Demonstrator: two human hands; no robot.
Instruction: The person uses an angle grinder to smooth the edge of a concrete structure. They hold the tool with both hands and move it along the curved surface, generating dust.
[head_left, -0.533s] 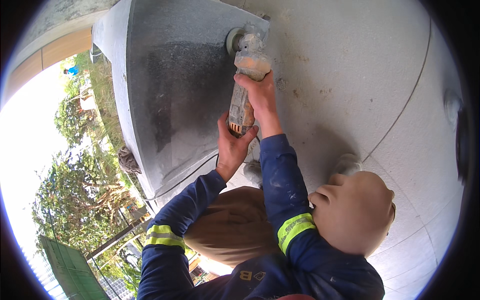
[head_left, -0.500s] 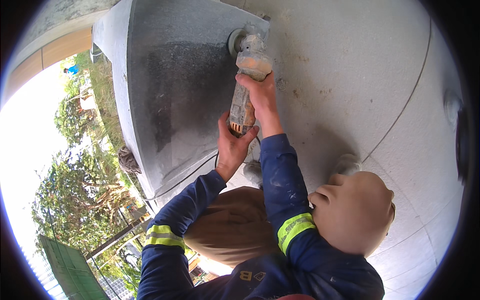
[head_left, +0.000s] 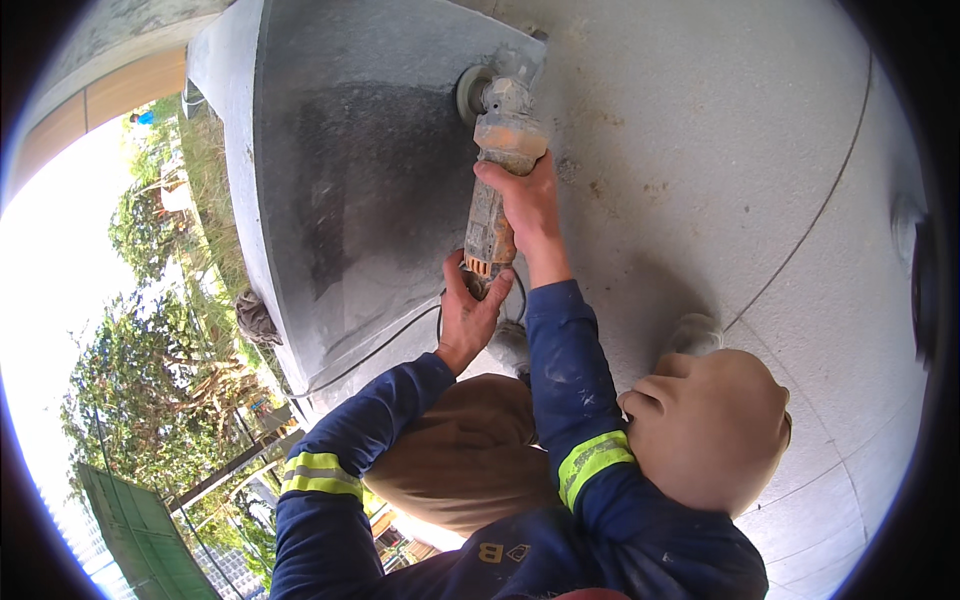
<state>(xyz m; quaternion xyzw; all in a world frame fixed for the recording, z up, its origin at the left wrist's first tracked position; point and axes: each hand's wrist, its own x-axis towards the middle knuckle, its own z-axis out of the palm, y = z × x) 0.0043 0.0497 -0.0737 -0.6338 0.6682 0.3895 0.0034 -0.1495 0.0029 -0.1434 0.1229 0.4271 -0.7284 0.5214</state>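
A dusty orange-and-grey angle grinder (head_left: pixel 491 222) is held in both of my hands. Its round disc (head_left: pixel 470 96) lies against, or very close to, the dark grey face of a concrete block (head_left: pixel 370 180), near the edge beside the floor. My right hand (head_left: pixel 531 203) is closed around the tool's body just behind the orange gear head, thumb across the top. Nearer to me, my left hand (head_left: pixel 468 322) grips the rear end by the vent slots, with fingers on one side and the thumb on the other. The fingers under the tool are partly hidden.
A black cord (head_left: pixel 375 347) runs from the grinder's rear along the block's lower edge. Pale concrete floor (head_left: pixel 700 150) spreads to the right, and my shoes (head_left: pixel 693 334) stand on it. A crumpled dark cloth (head_left: pixel 257 318) sits at the block's left edge; plants and a green panel (head_left: pixel 145 535) lie beyond.
Both hands and the grinder have shifted slightly toward me, the rear end most. The disc stays at nearly the same spot on the block, and the grip looks unchanged.
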